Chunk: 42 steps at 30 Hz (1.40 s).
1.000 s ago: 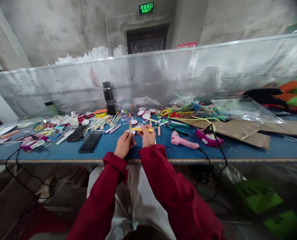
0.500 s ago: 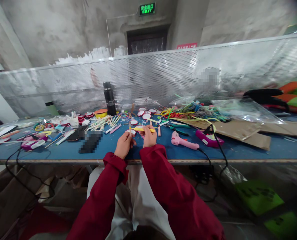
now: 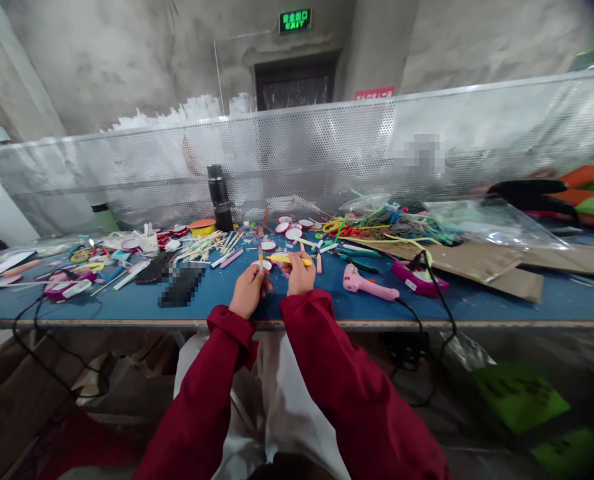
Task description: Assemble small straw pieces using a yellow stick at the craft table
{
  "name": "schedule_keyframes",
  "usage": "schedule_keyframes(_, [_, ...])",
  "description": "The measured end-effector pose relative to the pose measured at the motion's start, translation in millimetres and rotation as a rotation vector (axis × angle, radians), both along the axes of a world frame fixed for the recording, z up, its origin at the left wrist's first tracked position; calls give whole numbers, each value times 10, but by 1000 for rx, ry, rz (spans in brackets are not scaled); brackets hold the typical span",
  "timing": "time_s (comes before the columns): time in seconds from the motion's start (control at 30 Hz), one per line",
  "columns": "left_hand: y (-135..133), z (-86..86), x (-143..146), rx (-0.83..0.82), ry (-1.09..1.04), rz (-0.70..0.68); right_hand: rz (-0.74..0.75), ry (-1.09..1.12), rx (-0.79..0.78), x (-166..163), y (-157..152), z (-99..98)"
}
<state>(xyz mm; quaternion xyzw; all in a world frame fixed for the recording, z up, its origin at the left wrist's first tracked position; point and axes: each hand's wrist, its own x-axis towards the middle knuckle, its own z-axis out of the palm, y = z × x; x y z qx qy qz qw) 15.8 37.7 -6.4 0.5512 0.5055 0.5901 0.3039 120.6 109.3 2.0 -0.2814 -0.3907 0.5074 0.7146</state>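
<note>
My left hand (image 3: 247, 291) is closed around a short, thin brownish-orange stick (image 3: 261, 255) that stands upright above its fingertips. My right hand (image 3: 301, 275) grips a slim yellow pen-like tool (image 3: 279, 259), whose tip points left, close to the stick. Whether tip and stick touch I cannot tell. Small white discs with red rims (image 3: 293, 234) lie beyond my hands. To the right of my right hand rests a pink glue gun (image 3: 369, 283) with a black cord.
A black bottle (image 3: 219, 200) stands at the back against a perforated metal screen (image 3: 317, 153). Pale sticks, a phone (image 3: 155, 267) and a purple device (image 3: 67, 285) lie to the left. Toward the right are pliers (image 3: 359, 262), another purple device (image 3: 419, 277), coloured cords and flat cardboard (image 3: 471, 260).
The whole view has shifted very slightly. My right hand has tilted or moved a touch with the yellow tool; my left hand stays in place with the stick.
</note>
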Motion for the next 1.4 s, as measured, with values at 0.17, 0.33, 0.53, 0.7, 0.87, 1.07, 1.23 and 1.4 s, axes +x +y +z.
schedule_keyframes(0.17, [8,-18,0,14,-14,10,102,-15,79,-3,-38,40])
schedule_keyframes(0.33, [18,-24,-1,16,-27,27,122,-44,105,-9,-60,47])
schedule_keyframes(0.53, [18,-22,0,4,-28,37,85,-55,92,8,-59,33])
schedule_keyframes(0.7, [0,0,6,3,-57,18,81,-76,111,20,-66,39])
schedule_keyframes(0.87, [-11,21,9,-34,-103,72,75,-70,109,20,-67,38])
schedule_keyframes(1.07, [-5,11,13,-67,-121,63,68,-74,103,12,-67,26])
schedule_keyframes(1.23, [-15,13,9,-69,-89,64,72,-60,112,3,-44,23])
schedule_keyframes(1.4, [37,-50,-57,34,41,180,90,-69,109,14,-71,44])
